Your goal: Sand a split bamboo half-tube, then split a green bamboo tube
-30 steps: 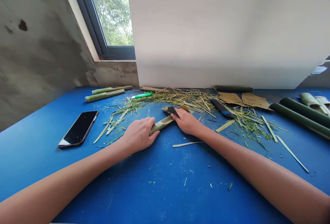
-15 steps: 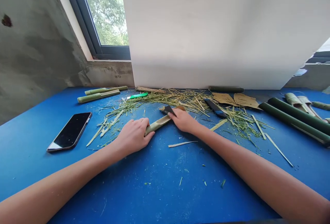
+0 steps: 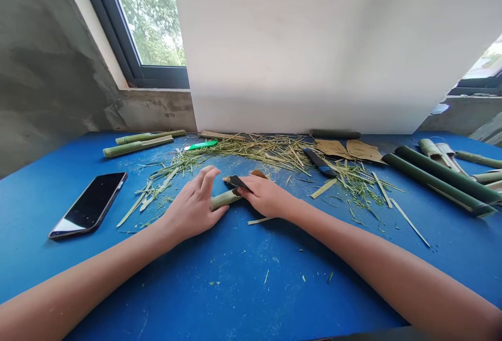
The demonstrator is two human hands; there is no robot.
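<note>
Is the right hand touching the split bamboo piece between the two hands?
Touching: the head view shows the right hand lying across the split bamboo piece, hiding its middle.

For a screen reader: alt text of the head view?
The right hand holds a small dark blade against a split bamboo piece on a blue work surface, the left hand spread beside it. Green bamboo shavings lie scattered around, with a phone at left and bamboo tubes at right.

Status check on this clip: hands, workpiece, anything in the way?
Left hand open, fingers raised, beside split bamboo piece. Right hand holding dark blade over the piece. Loose bamboo shavings lie beyond the hands.
</note>
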